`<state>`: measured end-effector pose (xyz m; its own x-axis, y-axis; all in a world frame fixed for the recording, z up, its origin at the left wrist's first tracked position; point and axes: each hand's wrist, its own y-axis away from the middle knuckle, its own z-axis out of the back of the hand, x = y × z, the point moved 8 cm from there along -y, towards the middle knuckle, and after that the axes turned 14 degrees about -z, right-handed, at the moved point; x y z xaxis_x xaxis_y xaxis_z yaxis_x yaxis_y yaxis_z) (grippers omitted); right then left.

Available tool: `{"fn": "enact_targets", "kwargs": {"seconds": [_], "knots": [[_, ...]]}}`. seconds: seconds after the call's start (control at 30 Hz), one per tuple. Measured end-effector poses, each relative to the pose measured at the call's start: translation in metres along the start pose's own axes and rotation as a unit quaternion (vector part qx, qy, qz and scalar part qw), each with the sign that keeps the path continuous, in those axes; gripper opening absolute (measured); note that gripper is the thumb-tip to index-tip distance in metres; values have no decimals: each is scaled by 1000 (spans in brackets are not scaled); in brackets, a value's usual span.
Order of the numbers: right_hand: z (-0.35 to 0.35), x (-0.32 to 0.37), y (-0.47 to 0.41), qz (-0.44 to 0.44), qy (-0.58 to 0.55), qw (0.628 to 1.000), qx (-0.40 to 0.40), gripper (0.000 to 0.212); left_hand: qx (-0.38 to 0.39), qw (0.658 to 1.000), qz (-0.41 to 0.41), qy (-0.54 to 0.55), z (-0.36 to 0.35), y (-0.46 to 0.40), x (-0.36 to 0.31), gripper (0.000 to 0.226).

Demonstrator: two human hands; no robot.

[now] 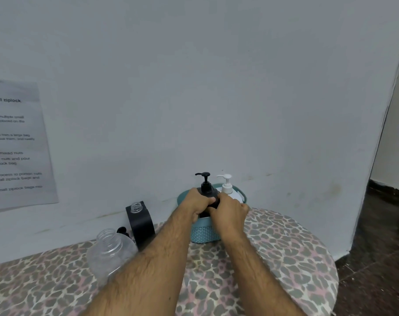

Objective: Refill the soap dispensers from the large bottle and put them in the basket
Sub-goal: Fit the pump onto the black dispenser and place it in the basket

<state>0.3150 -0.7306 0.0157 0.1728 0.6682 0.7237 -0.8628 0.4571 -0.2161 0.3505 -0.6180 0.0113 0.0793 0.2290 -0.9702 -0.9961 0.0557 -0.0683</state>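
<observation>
Black soap dispenser (207, 190) going into the teal basket (204, 231), beside the white dispenser (228, 188) already inside.

Left hand (199, 202) and right hand (231, 209) both curl round its body, seating it. Next, I judge: release without tipping it, then refill the open black bottle (141, 221) from the large clear bottle (109, 252) on the surface (285, 258).

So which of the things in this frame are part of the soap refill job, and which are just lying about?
Job:
black dispenser, gripped by left hand and right hand
white dispenser
teal basket
large clear bottle, uncapped
open black dispenser
loose black pump

Lying about:
printed sheet
leopard-print cloth
</observation>
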Motion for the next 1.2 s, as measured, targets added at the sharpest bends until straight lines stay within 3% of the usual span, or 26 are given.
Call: {"fn": "enact_targets", "kwargs": {"seconds": [0.1,0.27,0.4,0.47,0.57,0.67,0.87,0.97,1.2], "knots": [[-2,-1,-5,1,26,1000,14,5,-10,1000,24,-2,1,-3,7,24],[2,-1,-6,12,52,999,7,9,-34,999,29,-9,1,-4,8,11],[11,2,-6,19,65,997,-31,11,-62,997,23,-50,5,-11,14,14],[13,3,-6,27,78,996,-31,10,-55,998,20,-36,4,-8,12,3],[13,4,-8,27,72,997,-1,11,-45,999,28,-2,1,-5,11,16],[13,3,-12,30,76,996,24,11,-35,999,29,7,1,-5,9,10],[13,2,-21,22,125,992,29,11,-24,999,30,16,0,-4,7,30],[12,3,-25,15,143,989,22,14,-38,999,25,-6,3,-4,6,42],[10,2,-27,8,165,986,5,17,-56,993,15,-98,8,-7,4,45]]}}
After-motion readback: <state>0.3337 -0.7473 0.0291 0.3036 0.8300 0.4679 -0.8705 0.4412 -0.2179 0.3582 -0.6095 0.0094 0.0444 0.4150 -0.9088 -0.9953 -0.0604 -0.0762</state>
